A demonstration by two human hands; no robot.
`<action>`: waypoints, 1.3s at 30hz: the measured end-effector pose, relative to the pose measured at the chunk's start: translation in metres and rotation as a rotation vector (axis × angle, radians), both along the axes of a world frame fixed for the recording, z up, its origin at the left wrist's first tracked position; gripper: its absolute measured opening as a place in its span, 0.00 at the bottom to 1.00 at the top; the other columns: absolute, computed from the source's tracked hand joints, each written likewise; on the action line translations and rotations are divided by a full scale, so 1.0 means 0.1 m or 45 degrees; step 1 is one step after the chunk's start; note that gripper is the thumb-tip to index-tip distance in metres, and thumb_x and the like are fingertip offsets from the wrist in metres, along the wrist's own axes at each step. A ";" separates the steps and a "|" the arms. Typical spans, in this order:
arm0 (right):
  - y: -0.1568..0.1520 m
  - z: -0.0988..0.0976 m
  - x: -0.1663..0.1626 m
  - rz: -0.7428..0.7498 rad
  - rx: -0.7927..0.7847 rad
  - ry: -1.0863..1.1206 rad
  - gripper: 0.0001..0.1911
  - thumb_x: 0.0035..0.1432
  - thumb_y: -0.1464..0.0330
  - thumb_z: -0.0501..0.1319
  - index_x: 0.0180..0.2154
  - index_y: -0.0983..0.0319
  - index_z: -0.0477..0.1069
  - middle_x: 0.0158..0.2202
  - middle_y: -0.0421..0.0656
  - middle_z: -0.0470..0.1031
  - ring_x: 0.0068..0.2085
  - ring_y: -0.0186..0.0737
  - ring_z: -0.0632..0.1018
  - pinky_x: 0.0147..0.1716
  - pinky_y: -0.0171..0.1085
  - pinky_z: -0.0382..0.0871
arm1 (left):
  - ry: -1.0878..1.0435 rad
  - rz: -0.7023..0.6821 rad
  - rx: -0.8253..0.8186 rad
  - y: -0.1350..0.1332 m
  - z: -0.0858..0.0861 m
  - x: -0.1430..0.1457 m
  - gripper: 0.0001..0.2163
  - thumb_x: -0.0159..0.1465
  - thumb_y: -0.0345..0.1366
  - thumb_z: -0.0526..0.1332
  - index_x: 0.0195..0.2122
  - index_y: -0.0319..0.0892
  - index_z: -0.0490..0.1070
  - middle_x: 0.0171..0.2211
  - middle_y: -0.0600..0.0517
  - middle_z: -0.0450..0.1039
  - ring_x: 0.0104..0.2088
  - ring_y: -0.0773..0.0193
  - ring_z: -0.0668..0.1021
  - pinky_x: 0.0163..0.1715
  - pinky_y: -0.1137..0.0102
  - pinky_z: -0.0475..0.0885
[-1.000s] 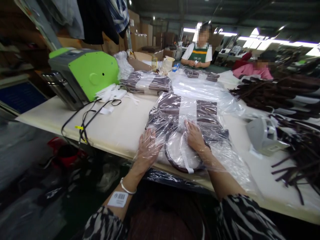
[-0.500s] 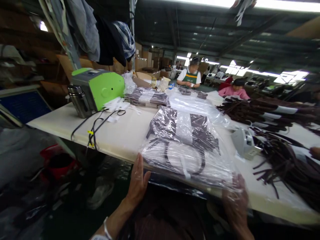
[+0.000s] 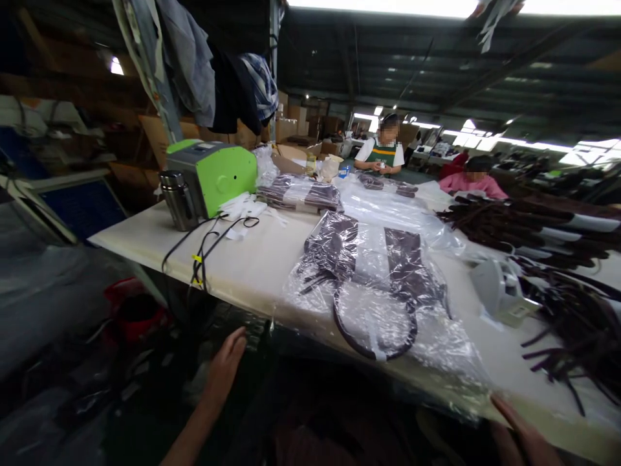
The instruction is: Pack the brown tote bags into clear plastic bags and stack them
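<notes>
A clear plastic bag lies at the table's front edge, its loose open end hanging over. Inside are folded dark brown cloth pieces with a pale band across their middle and a dark looped strap. My left hand is in the air in front of the edge, left of the bag, fingers stretched and holding nothing. Beside the bag's right front corner is my right hand, partly cut off by the frame's bottom, a finger extended. Whether that finger touches the plastic is unclear.
A green-and-grey machine, a steel flask and black cords are on the left. Another bagged bundle lies behind. A tape dispenser and dark strap piles stand right. Two people work beyond the table.
My left hand has come away from the bag's left corner, moving left and down. The right hand has moved right and down. The bag's front end now droops over the edge; the view has shifted.
</notes>
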State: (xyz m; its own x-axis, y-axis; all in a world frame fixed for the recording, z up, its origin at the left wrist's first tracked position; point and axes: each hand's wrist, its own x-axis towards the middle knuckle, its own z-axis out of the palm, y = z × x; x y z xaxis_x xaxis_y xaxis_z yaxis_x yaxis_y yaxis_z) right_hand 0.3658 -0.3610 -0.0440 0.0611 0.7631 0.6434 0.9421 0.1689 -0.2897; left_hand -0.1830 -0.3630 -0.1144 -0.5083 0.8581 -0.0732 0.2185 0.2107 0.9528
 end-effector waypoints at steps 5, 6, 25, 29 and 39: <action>0.78 0.84 -1.81 0.641 -0.035 0.070 0.19 0.67 0.64 0.50 0.56 0.57 0.69 0.55 0.47 0.75 0.55 0.45 0.75 0.53 0.47 0.72 | -0.340 -0.361 0.010 0.65 0.50 0.48 0.31 0.48 0.62 0.64 0.41 0.39 0.76 0.41 0.43 0.80 0.44 0.50 0.80 0.48 0.61 0.73; 0.94 0.88 -2.12 0.772 -0.111 -0.006 0.17 0.68 0.65 0.50 0.53 0.58 0.72 0.51 0.47 0.77 0.52 0.43 0.77 0.52 0.44 0.71 | -0.347 -0.388 -0.014 0.68 0.51 0.52 0.29 0.48 0.62 0.65 0.37 0.38 0.76 0.37 0.45 0.80 0.40 0.52 0.80 0.43 0.63 0.73; 1.88 0.42 -3.25 0.644 -0.728 -0.439 0.33 0.66 0.55 0.51 0.67 0.63 0.55 0.71 0.50 0.52 0.69 0.53 0.55 0.66 0.55 0.46 | -0.361 -0.292 0.020 0.47 0.53 0.62 0.27 0.53 0.63 0.61 0.31 0.41 0.71 0.26 0.52 0.74 0.30 0.59 0.75 0.34 0.68 0.68; 1.66 0.52 -3.05 0.868 -0.769 -0.385 0.26 0.64 0.59 0.57 0.61 0.61 0.65 0.66 0.49 0.62 0.67 0.51 0.61 0.64 0.51 0.55 | -0.539 -0.322 -0.028 0.47 0.60 0.56 0.31 0.53 0.65 0.60 0.41 0.40 0.73 0.33 0.50 0.78 0.33 0.58 0.78 0.33 0.67 0.71; 0.63 0.88 -2.67 1.062 -0.604 -0.083 0.27 0.60 0.61 0.63 0.60 0.57 0.66 0.57 0.47 0.73 0.56 0.47 0.73 0.55 0.47 0.69 | -0.541 -0.433 -0.119 0.37 0.83 0.49 0.22 0.52 0.58 0.64 0.26 0.40 0.74 0.22 0.52 0.75 0.25 0.61 0.76 0.30 0.68 0.71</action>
State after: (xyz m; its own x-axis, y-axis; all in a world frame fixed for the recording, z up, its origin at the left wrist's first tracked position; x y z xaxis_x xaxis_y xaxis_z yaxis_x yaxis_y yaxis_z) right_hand 0.0990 -0.2980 0.0443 -0.6444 0.7263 0.2395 0.5883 0.6708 -0.4515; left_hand -0.1339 -0.3264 -0.0314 -0.1129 0.9487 -0.2954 -0.1107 0.2835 0.9526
